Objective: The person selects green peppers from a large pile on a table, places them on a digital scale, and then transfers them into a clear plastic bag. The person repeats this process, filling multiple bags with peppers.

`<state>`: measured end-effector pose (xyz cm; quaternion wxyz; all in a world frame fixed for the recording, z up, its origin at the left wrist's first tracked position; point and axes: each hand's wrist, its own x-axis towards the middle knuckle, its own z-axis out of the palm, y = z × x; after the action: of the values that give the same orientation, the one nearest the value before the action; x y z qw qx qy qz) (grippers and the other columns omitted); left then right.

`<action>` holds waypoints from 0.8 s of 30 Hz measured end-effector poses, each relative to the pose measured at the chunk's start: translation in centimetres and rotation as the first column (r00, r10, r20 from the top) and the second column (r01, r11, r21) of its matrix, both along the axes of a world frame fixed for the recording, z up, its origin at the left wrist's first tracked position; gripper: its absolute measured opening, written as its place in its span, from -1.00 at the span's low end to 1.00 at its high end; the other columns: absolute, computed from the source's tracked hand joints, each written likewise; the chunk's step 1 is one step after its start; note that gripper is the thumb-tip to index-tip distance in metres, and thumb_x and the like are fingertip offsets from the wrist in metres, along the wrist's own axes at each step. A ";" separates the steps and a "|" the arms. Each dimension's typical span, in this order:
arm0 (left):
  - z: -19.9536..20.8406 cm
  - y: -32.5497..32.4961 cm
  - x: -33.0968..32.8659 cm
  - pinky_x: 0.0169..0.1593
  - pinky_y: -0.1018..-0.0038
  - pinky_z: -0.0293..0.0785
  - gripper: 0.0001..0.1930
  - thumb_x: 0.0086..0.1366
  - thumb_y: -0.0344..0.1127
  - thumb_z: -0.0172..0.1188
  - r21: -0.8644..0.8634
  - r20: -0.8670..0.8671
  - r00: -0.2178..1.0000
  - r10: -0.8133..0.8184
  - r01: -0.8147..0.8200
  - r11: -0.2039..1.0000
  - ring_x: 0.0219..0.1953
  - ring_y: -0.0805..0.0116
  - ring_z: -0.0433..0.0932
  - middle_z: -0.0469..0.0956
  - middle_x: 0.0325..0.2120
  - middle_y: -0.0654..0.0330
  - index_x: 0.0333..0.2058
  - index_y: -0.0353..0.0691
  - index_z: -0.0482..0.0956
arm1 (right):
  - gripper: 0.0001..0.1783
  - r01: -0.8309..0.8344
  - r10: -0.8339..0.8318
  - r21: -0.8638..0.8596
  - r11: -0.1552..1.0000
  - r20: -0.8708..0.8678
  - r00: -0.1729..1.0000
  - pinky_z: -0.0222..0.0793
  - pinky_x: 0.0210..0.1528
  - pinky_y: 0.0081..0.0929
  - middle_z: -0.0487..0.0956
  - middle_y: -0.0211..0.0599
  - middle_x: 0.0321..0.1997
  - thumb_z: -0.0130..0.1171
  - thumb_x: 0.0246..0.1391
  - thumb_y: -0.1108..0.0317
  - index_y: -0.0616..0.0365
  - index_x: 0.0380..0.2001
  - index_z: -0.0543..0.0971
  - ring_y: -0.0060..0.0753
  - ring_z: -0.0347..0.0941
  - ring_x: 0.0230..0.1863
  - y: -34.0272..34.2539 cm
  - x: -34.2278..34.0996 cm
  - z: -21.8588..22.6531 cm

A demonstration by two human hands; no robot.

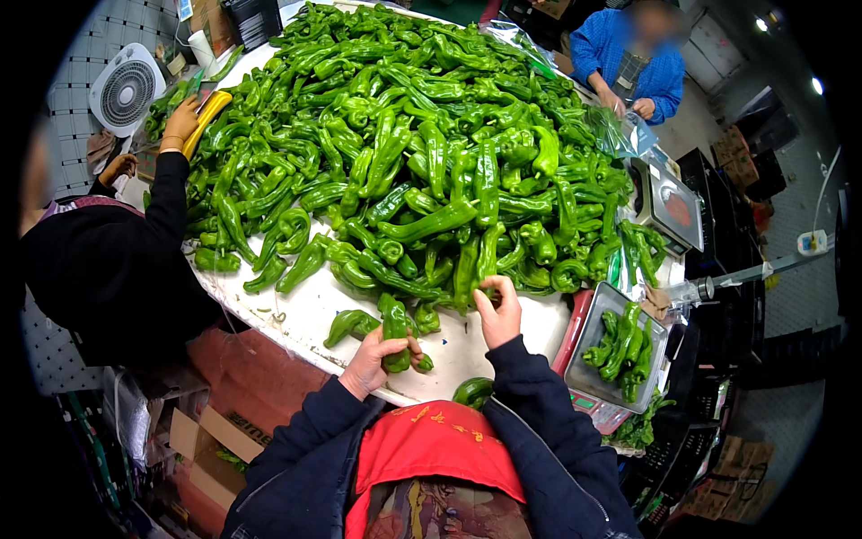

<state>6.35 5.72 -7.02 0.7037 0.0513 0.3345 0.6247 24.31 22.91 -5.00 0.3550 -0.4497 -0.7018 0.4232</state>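
My left hand (370,361) is closed around a long green pepper (393,325), held upright just above the near edge of the white table. Just to the right, my right hand (500,314) has its fingers curled in toward the thumb at the front of the pile. Its fingertips are by the lower end of another green pepper (489,250); whether they grip it is hard to make out. Several loose peppers lie close to my left hand, among them a curved one (348,325). A broad heap of green peppers (404,135) covers most of the tabletop.
At right, a scale with a metal tray (588,359) carries several peppers; another scale (673,202) stands farther back. A dark-sleeved person (117,269) with a yellow-gloved hand works at left, and a blue-jacketed co-worker (588,45) at far right. A cardboard box (211,440) sits below.
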 end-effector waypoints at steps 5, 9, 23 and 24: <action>0.0 2.0 0.7 0.33 0.16 0.30 -0.50 0.28 -0.32 0.10 0.130 0.204 0.977 -0.064 0.038 0.991 0.24 -0.10 0.40 0.38 0.17 -0.25 0.16 -0.38 0.28 | -0.52 -0.225 -0.076 -0.502 0.835 -0.511 0.856 0.41 -0.17 -0.54 0.50 -0.32 -0.13 0.11 0.19 0.51 0.16 0.17 0.29 -0.54 0.44 -0.20 -3.4 2.5 1.0; 0.0 3.8 1.9 0.48 0.18 -0.07 -0.22 0.25 -0.25 0.10 0.216 0.355 0.932 -0.071 -0.009 0.976 0.42 -0.02 0.08 0.05 0.37 -0.21 0.37 -0.40 0.01 | -0.46 -0.596 -0.154 -0.607 0.526 -0.757 0.635 0.47 -0.06 -0.41 0.53 -0.24 0.06 0.09 0.27 0.37 0.15 0.28 0.27 -0.39 0.52 -0.02 -4.8 3.8 0.5; -0.2 3.2 1.1 0.40 0.10 0.13 -0.24 0.17 -0.16 0.18 0.219 0.426 0.900 -0.090 -0.006 0.976 0.32 -0.09 0.27 0.27 0.27 -0.21 0.30 -0.40 0.19 | -0.78 -0.288 0.234 -0.479 0.829 -0.170 0.957 0.48 -0.25 -0.58 0.59 -0.32 -0.27 0.04 0.27 0.49 0.27 -0.07 0.57 -0.56 0.53 -0.32 -6.4 2.4 -0.5; -0.4 3.0 0.8 0.39 0.09 0.15 -0.24 0.17 -0.16 0.18 0.213 0.408 0.910 -0.074 -0.016 0.977 0.31 -0.11 0.28 0.28 0.26 -0.21 0.29 -0.41 0.20 | -0.80 -0.230 0.208 -0.393 0.890 -0.098 0.973 0.48 -0.26 -0.58 0.58 -0.33 -0.28 0.06 0.25 0.50 0.27 -0.10 0.57 -0.56 0.52 -0.33 -5.8 2.2 -0.7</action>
<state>7.19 8.70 -7.41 0.7582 -0.0028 0.1088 0.6429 26.52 17.08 -5.70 0.2236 -0.4197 -0.6364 0.6073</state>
